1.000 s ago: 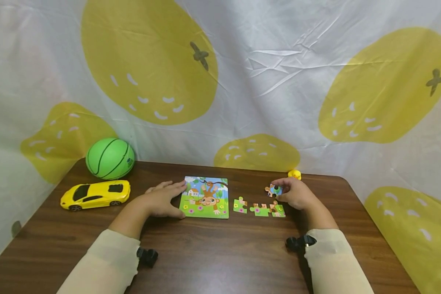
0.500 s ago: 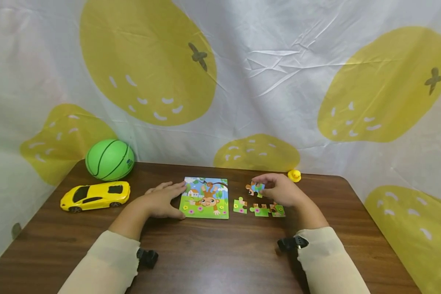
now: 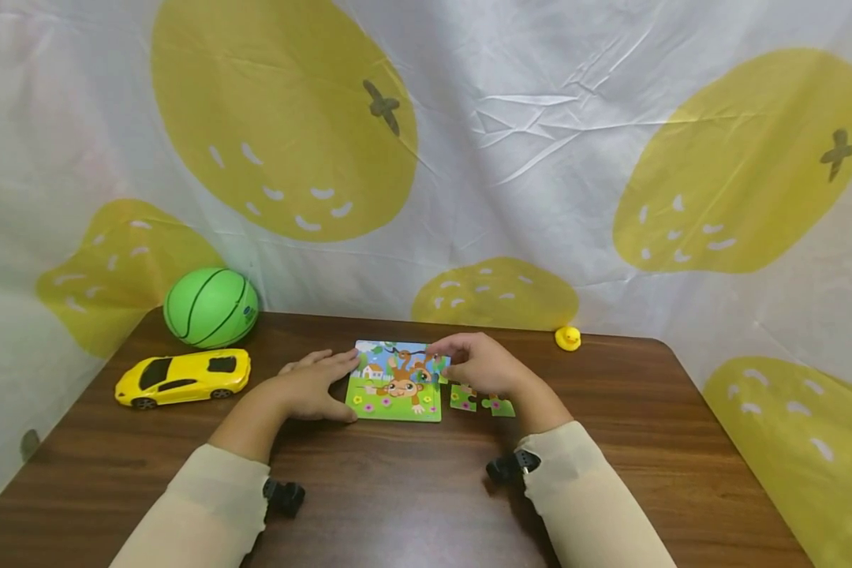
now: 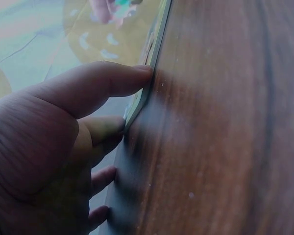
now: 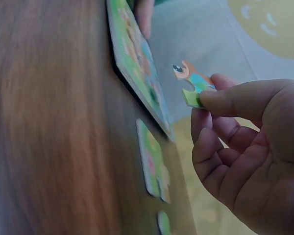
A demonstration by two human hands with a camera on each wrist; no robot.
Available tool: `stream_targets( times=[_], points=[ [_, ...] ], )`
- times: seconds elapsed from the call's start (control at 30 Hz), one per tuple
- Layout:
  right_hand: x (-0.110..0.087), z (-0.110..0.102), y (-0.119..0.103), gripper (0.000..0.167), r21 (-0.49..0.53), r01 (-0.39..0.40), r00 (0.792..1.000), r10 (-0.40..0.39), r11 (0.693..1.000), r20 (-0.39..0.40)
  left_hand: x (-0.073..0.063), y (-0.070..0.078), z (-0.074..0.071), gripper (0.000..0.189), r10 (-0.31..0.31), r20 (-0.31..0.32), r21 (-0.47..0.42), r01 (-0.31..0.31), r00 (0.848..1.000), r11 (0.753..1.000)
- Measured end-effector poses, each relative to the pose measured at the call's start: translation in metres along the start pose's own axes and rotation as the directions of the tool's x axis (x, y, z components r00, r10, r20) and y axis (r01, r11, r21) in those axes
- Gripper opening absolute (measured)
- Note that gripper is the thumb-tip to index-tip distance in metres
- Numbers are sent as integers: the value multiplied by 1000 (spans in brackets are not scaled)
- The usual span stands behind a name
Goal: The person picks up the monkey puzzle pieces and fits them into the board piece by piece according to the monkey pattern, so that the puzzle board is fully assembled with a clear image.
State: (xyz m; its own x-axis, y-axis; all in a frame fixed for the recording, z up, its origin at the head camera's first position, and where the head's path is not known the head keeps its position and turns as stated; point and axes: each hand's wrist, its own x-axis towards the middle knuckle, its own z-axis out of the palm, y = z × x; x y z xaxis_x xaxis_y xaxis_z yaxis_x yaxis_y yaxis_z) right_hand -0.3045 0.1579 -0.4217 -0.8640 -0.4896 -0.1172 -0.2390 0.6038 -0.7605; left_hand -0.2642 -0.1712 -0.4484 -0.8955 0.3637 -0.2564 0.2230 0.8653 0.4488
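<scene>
A square puzzle board (image 3: 390,406) with a monkey picture lies on the table. My left hand (image 3: 317,386) rests at its left side, thumb and index fingertip touching the edge, fingers spread and relaxed. In the right wrist view, my right hand (image 5: 255,137) pinches a puzzle piece (image 5: 198,83), blue, green and orange with a printed eye, between thumb and fingers. The head view has that piece overlapping the right part of the board, raised in the wrist view. Right of the board lie loose green puzzle pieces (image 3: 464,397), partly hidden by my right hand.
A yellow toy car (image 3: 184,377) and a green ball (image 3: 211,308) stand at the left of the brown table (image 3: 390,489). Near the back edge, right of my right hand, sits a small yellow duck (image 3: 568,338). A fruit-patterned cloth (image 3: 511,181) hangs behind.
My right hand has moved left with the pinched puzzle piece, from beside the duck, past the loose pieces, to over the board's right side. My left hand has stayed put.
</scene>
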Motion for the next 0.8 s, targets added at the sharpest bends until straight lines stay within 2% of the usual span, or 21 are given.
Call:
stream_targets(
  times=[0.07, 0.3, 0.4, 0.8],
  points=[
    [5, 5, -1, 38, 2, 3, 1000, -3, 1000, 12, 0, 0, 0, 106, 0, 3, -2, 0, 1000, 1000],
    [18, 17, -4, 39, -120, 58, 998, -57, 991, 13, 1, 0, 0, 106, -3, 6, -4, 3, 1000, 1000],
    [21, 20, -5, 39, -142, 70, 997, -68, 987, 19, 1, 0, 0, 106, -4, 5, 0, 4, 1000, 1000],
    [25, 28, -11, 42, -210, 68, 998, -66, 975, 15, 1, 2, -1, 104, -7, 2, 4, 7, 1000, 1000]
  ],
)
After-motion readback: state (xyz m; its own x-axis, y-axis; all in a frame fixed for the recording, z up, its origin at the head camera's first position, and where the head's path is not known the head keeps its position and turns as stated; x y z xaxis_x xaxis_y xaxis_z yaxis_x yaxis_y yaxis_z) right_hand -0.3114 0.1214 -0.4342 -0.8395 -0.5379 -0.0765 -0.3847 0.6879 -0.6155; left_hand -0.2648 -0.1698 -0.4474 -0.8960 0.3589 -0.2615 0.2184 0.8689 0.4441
